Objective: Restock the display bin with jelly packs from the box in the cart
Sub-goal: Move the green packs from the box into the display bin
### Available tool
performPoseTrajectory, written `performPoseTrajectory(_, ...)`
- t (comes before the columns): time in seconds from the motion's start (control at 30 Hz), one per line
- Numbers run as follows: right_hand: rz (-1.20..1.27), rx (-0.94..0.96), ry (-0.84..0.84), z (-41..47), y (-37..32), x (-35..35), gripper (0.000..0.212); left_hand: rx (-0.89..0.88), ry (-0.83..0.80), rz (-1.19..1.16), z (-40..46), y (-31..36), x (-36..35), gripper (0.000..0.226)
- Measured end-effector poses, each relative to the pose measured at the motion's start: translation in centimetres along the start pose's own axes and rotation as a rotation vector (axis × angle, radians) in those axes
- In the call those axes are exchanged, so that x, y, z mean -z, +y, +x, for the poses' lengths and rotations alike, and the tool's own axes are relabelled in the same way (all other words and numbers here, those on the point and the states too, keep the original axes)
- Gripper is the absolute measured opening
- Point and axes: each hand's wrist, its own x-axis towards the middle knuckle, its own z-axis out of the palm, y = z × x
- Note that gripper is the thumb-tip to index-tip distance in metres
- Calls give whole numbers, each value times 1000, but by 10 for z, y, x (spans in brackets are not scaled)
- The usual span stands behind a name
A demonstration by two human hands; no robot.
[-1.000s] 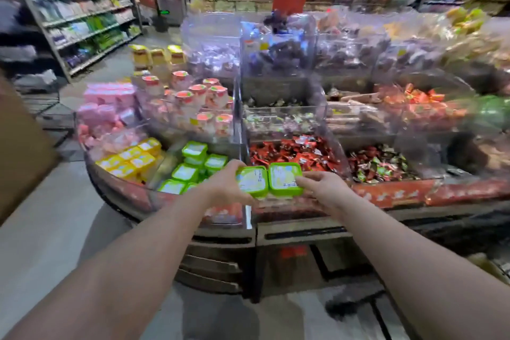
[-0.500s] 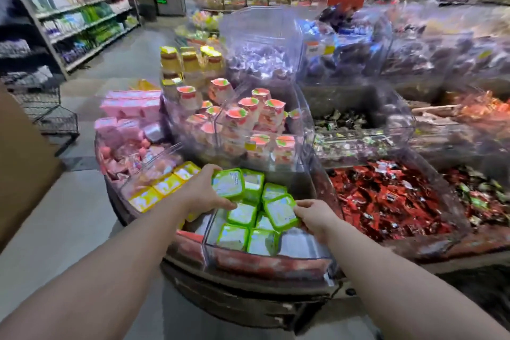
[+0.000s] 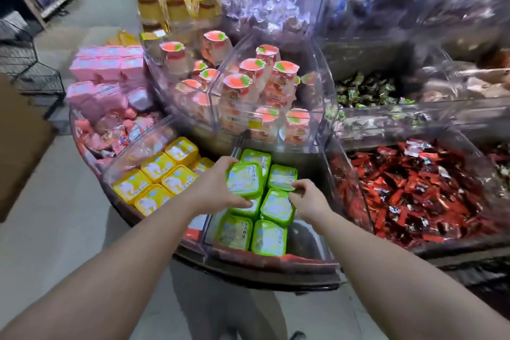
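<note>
- Fingers of my left hand [image 3: 212, 190] curl round a green jelly pack [image 3: 245, 179], thumb on its near edge, fingertips over its far edge; I hold it tilted just above the other green packs.
- Fingertips of my right hand [image 3: 309, 199] pinch the near edge of a second green pack [image 3: 282, 177], which lies in the far right part of the clear display bin [image 3: 317, 243].
- Below my hands I see more green packs: two at the near wall of the bin [image 3: 234, 232], one between them and my right hand [image 3: 277, 207], one at the far side partly under the held pack.
- Right part of the bin floor shows bare.
- Just left of the bin, yellow packs [image 3: 157, 167] sit in a neighbouring compartment.
- Right of it, red wrapped sweets [image 3: 419, 190] fill a wider bin.
- Farther back, pink-lidded cups [image 3: 237, 83] stand in a raised clear bin.
- At the far left edge I see a brown cardboard surface [image 3: 19, 152], blurred; I cannot tell what it is.
</note>
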Motion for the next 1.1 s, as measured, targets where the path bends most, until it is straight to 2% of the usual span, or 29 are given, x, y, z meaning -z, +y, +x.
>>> performPoseTrajectory(0.1, -13, -32, 24, 6, 7, -4, 38, 4, -17, 13, 3, 4, -2, 102)
performPoseTrajectory(0.23, 101, -114, -7, 8, 12, -8, 37, 4, -62, 59, 3, 12, -7, 103)
performPoseTrajectory(0.3, 29, -99, 102, 8, 5, -4, 33, 6, -89, 64, 3, 18, -11, 103)
performPoseTrajectory(0.37, 70, -33, 206, 4, -9, 1, 26, 10, -100, 68, 5, 22, -18, 103)
performPoseTrajectory(0.4, 179, -6, 160, 1, -16, 4, 24, 12, -99, 69, 6, 24, -22, 104)
performPoseTrajectory(0.47, 385, -1, -105, -8, -31, 8, 29, 19, -86, 67, 9, 26, -30, 106)
performPoseTrajectory(0.53, 353, 23, -304, -13, -36, 9, 35, 20, -70, 63, 13, 29, -35, 106)
performPoseTrajectory(0.57, 308, 54, -323, -12, -36, 9, 37, 12, -65, 54, 15, 30, -37, 106)
performPoseTrajectory(0.7, 317, 125, -235, -6, -30, 15, 28, -19, -44, -38, 21, 35, -42, 109)
performPoseTrajectory(0.77, 370, 121, -121, 1, -25, 15, 20, -8, -27, -69, 21, 37, -43, 110)
performPoseTrajectory(0.87, 287, 45, 66, 22, -11, 8, 31, 11, -14, -57, 20, 34, -44, 105)
performPoseTrajectory(1.0, 174, -100, -15, 49, -1, -4, 60, 27, -41, -60, 16, 26, -43, 97)
performPoseTrajectory(1.1, 91, -98, -71, 53, -6, -6, 63, 35, -55, -67, 15, 20, -42, 95)
